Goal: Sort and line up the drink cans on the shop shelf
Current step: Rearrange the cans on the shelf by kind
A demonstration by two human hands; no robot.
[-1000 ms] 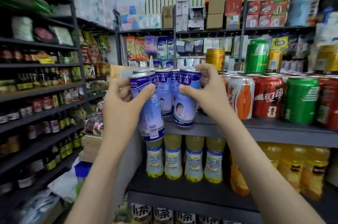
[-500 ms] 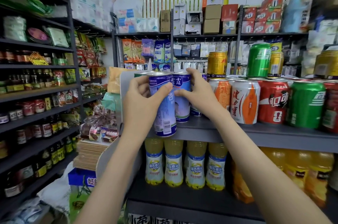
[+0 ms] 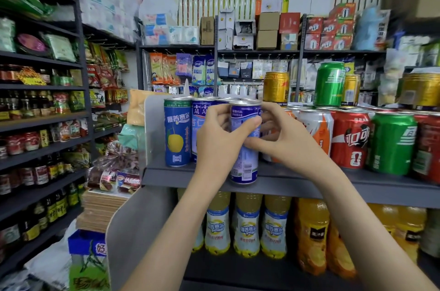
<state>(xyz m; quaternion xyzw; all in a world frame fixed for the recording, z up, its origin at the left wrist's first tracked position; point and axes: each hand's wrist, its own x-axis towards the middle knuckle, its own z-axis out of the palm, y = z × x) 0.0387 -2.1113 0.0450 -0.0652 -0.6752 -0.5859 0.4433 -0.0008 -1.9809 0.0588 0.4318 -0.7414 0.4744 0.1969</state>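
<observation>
Blue-and-white aluminium drink can (image 3: 244,164), tall and slim, barcode facing out. It stands upright with its base at the front lip of the grey shop shelf (image 3: 309,187); I cannot tell whether its weight is fully down.

Left hand (image 3: 219,140): wrapped round the can's left side, thumb across the upper label.

Right hand (image 3: 285,140): closed on the same can from the right, fingers behind it.

Change: a second ago each hand carried its own can, tilted and clear of the shelf. Now both hands are on this single upright one. Judged from that, the other can has joined the row and this is the last of the pair to seat.

Row, left of the hands: a blue pear-drink can (image 3: 177,138) against the end panel, then a matching blue-and-white can (image 3: 200,121) just beside it.

Row, right of the hands: an orange-and-white can (image 3: 316,129), a red cola can (image 3: 350,140) and a green soda can (image 3: 392,143), touching.

Next move, judged: slide the held can back, flush with its matching neighbour, label turned out.
</observation>
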